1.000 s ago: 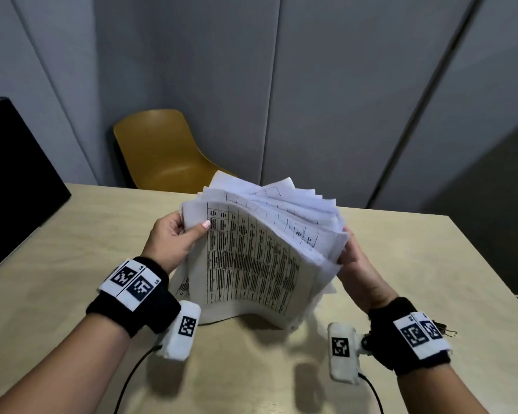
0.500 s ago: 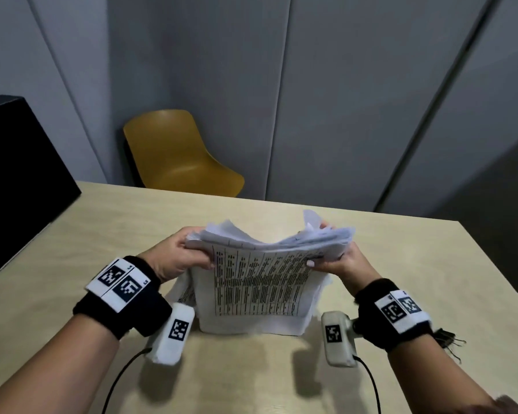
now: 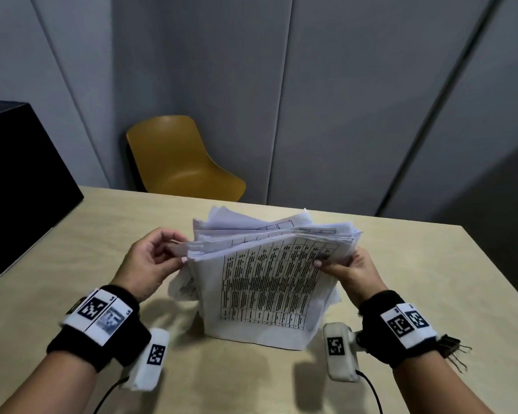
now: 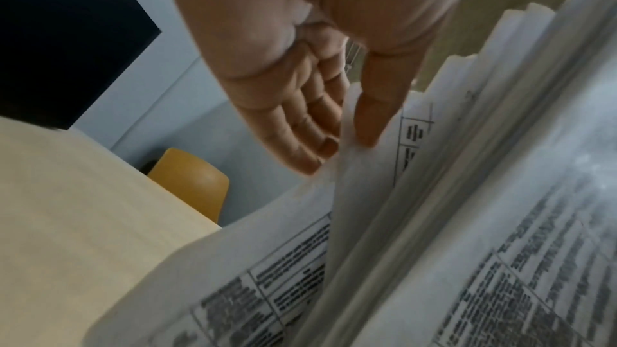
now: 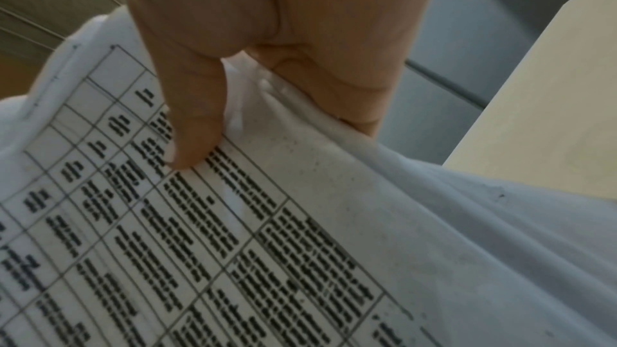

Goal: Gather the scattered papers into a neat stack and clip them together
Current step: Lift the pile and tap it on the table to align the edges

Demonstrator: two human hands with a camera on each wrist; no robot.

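Observation:
A thick stack of white printed papers (image 3: 269,282) stands on its lower edge on the table (image 3: 416,264), its top edges uneven and fanned. My left hand (image 3: 181,252) pinches a few sheets at the stack's upper left edge; in the left wrist view my left hand (image 4: 343,139) has thumb and fingers on either side of them. My right hand (image 3: 335,264) grips the upper right corner, thumb (image 5: 187,141) on the printed front sheet (image 5: 267,247), fingers behind. A black binder clip (image 3: 452,348) lies on the table just right of my right wrist.
A yellow chair (image 3: 186,162) stands beyond the table's far edge. A large black box (image 3: 18,180) occupies the table's left side. Grey partition walls (image 3: 341,100) close off the back. The table's right edge runs near my right arm.
The stack, lifted and bowed a second ago, came down onto its bottom edge. My left hand went from gripping the stack's side to pinching a few sheets at its edge.

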